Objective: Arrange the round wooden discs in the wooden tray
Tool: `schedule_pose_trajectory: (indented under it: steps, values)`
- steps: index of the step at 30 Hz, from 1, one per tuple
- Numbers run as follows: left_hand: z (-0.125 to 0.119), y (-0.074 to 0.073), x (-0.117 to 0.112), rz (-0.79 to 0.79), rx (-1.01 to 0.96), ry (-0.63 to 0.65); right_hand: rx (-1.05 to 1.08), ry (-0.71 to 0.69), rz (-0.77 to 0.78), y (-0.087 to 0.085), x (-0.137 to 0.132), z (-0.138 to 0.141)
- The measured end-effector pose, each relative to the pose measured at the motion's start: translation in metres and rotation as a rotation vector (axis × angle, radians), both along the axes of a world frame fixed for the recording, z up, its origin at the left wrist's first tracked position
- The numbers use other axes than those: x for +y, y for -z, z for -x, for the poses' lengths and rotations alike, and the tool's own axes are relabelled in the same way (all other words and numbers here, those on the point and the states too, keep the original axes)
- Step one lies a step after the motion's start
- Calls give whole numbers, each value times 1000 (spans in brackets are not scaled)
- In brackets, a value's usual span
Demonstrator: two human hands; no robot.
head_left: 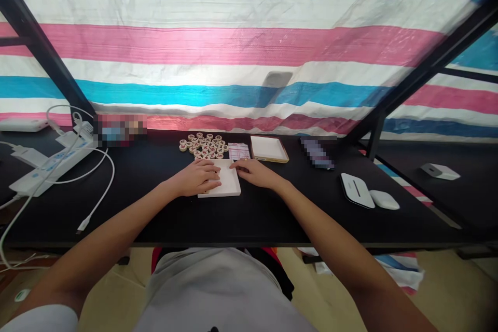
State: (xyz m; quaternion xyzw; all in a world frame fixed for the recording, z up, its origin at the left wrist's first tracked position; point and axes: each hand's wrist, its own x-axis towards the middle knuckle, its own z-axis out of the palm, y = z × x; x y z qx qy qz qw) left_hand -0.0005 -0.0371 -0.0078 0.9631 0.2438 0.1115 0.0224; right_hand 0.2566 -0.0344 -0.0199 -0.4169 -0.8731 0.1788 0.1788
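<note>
A flat white box [227, 182] lies on the black table [155, 218] in front of me. My left hand [198, 176] rests on its left part, fingers curled over the top. At the box's far right corner my right hand [254, 172] touches the edge with bent fingers. Just behind the box sits a heap of several round wooden game pieces [204, 146] with red and dark marks. A folded pink-lined paper [238, 151] lies beside the heap, and a shallow white tray with a tan rim [269, 149] stands to its right.
A white power strip [50, 166] with plugs and loose white cables [97, 202] covers the left of the table. Two white devices [368, 193] lie on the right. Black frame posts [412, 83] slant up at both sides. A striped tarp [233, 46] hangs behind.
</note>
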Motion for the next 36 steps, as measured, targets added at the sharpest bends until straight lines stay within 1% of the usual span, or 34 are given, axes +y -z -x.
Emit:
schedule_pose_trajectory:
  steps: [4, 10, 13, 16, 18, 21, 24, 26, 28, 32, 36]
  values:
    - [4, -1, 3, -39, 12, -44, 3, 0, 4, -1, 0, 0]
    - [5, 0, 4, -116, 37, -50, 2, -3, 2, 1, 1, -1]
    - [4, 0, 2, -93, 15, -53, 2, -5, -2, 1, 1, -1]
    - [8, -2, 5, -33, -60, -72, 4, -6, 0, 1, 1, -1]
    - [15, -4, 12, -9, -123, -130, 7, -9, 0, 1, 1, -1]
    - [34, -1, 28, -16, -176, -280, 5, -12, -1, 1, 1, -1]
    - [53, 5, 44, -46, -140, -428, 4, -4, -7, 1, 1, -1]
    - [59, 10, 50, -35, -88, -465, 3, 1, -12, 0, 0, -1]
    - [60, 13, 52, -26, -48, -482, 5, 1, -14, 1, 1, -1]
    - [57, 13, 51, -57, -21, -526, 17, -9, -8, 3, 1, -1]
    - [60, 13, 53, -78, -19, -595, 15, -3, -16, 3, 1, -1]
